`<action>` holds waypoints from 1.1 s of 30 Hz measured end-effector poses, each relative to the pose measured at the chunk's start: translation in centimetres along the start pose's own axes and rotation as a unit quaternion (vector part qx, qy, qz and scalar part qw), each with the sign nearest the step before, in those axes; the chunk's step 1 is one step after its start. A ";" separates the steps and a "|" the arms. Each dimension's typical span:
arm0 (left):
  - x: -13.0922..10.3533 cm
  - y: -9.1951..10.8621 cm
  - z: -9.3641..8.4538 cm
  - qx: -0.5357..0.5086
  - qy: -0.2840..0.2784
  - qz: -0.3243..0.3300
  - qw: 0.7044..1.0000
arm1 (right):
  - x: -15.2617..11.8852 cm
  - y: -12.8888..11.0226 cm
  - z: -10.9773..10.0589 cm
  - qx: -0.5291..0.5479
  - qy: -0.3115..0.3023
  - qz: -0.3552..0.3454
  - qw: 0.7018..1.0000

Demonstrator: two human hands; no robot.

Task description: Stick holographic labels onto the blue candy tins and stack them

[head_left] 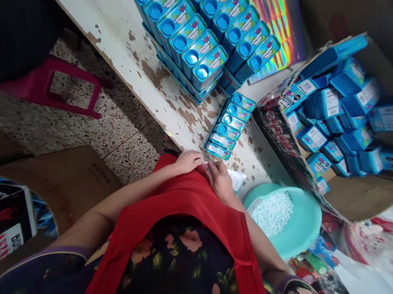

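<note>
Close together, holds left hand and right hand at a small pale item, located between them beside the edge of a chipped white table, over a red apron. Shows fingers bent inward; cannot tell whether clamped on the item or merely touching. From there, displays six blue tins in a row at 1 o'clock and more blue tins at 12. Includes a carton of blue containers between 2 and 3, a turquoise basin of white pellets at 4, a pink stool at 10.
</note>
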State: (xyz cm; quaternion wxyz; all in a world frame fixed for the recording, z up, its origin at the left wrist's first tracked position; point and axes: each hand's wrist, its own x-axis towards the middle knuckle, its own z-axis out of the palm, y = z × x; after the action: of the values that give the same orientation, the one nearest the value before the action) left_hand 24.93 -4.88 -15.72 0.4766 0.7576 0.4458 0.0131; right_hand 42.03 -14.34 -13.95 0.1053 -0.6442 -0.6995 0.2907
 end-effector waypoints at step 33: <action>3.7 6.2 -9.6 -0.118 0.055 0.038 0.991 | 8.3 -2.5 -6.3 0.179 0.355 0.168 0.902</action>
State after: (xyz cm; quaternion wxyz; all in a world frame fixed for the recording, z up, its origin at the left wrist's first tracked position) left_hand 26.99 3.55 -7.50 0.5366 0.7107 0.4374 0.1250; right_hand 41.99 -4.68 -9.41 0.4099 -0.7830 -0.4330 0.1769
